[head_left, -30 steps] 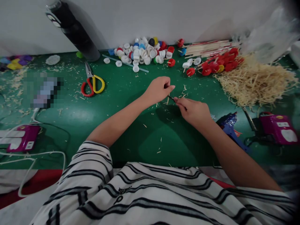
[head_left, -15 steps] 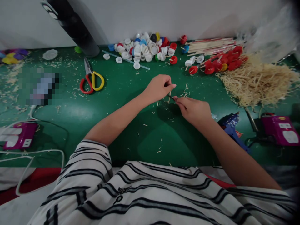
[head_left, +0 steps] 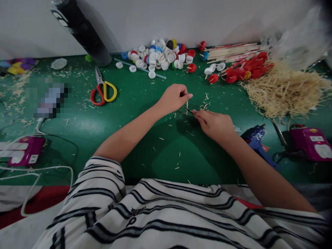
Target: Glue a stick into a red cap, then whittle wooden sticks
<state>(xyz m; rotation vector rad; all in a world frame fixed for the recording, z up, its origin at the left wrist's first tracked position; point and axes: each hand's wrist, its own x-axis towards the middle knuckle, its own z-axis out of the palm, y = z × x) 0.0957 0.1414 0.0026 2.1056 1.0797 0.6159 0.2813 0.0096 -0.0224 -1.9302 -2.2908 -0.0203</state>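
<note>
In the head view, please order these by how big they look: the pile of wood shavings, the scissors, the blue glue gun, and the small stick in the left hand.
1. pile of wood shavings, clearly largest.
2. and 3. scissors and blue glue gun look alike; the gun is nearer and partly hidden by the right arm, so unsure.
4. small stick held by the left hand.

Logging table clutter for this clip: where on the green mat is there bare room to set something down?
Barest is the green mat between the scissors and the left hand, and the strip before the striped shirt, with only stray slivers. Crowded: bottle caps along the wall, shavings pile and blue glue gun by the right hand.
</note>
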